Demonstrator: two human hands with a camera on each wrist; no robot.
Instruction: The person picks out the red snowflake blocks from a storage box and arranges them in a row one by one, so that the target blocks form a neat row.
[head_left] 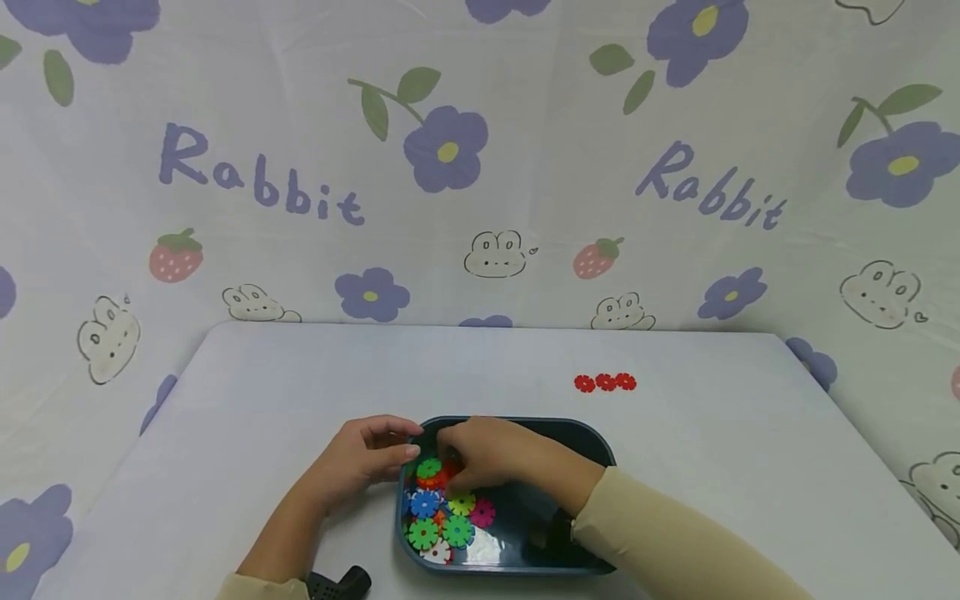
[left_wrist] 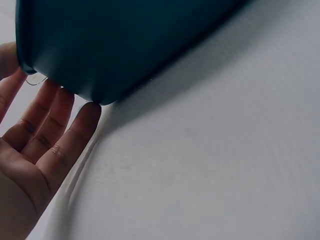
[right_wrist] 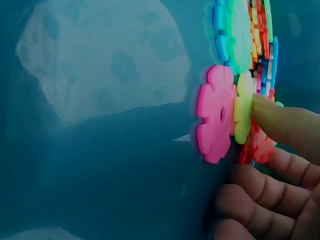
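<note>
A dark blue-green tray [head_left: 517, 573] stands on the table with a pile of plastic flower-shaped discs at its left end. Among them are a blue disc [head_left: 425, 503], a green disc [head_left: 423, 533] and a pink disc [right_wrist: 215, 117]. My right hand [head_left: 487, 454] reaches into the pile; its thumb and forefinger are curled about a red disc [right_wrist: 262, 149], beside a yellow-green disc [right_wrist: 243, 110]. The forefinger's tip is partly hidden. At the tray's left side, my left hand [head_left: 375, 454] touches the outer wall with its fingertips [left_wrist: 90, 112], its fingers loosely extended.
Three red discs [head_left: 606, 382] lie in a row on the white table [head_left: 300, 375], behind the tray to the right. A black object [head_left: 352, 583] sits by the left wrist. Behind the table hangs a printed cloth [head_left: 540, 167].
</note>
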